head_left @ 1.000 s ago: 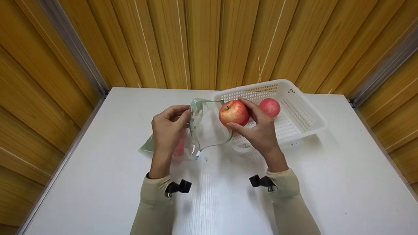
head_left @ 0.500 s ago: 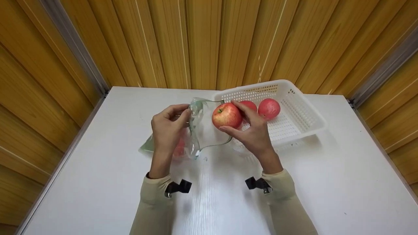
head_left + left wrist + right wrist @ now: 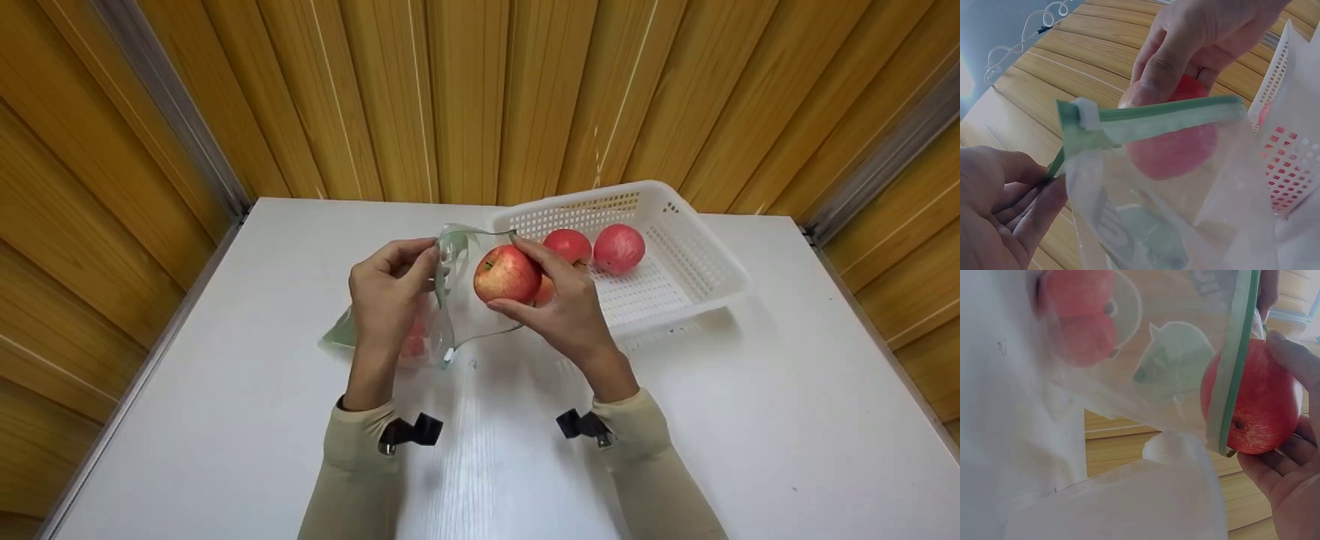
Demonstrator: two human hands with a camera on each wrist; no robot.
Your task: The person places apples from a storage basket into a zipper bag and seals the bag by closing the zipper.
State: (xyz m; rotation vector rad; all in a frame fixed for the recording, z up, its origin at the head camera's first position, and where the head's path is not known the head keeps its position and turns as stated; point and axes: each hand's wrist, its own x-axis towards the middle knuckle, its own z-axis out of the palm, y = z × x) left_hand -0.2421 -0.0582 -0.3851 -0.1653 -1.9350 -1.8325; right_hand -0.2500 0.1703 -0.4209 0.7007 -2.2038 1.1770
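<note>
My left hand [image 3: 386, 296] pinches the green-edged rim of a clear zip bag [image 3: 444, 307], keeping its mouth spread toward the right. In my right hand [image 3: 574, 319] is a red-and-yellow apple [image 3: 504, 276], gripped between thumb and fingers. This apple is at the bag's mouth; in the right wrist view, the bag's green zip strip [image 3: 1234, 377] crosses in front of it. Red fruit [image 3: 1084, 337] shows through the bag wall deeper inside. A white slider [image 3: 1088, 114] sits at one end of the zip.
A white perforated basket [image 3: 686, 251] stands at the back right, holding a red apple [image 3: 568, 244], a pinkish-red apple [image 3: 619, 249] and another partly hidden behind my right hand. The white table [image 3: 225, 435] meets wood-look panels [image 3: 465, 105] at the back.
My right hand has carried the apple left and slightly nearer, from over the basket's edge into the bag's mouth. More fruit in the basket is now uncovered. My left hand has stayed put.
</note>
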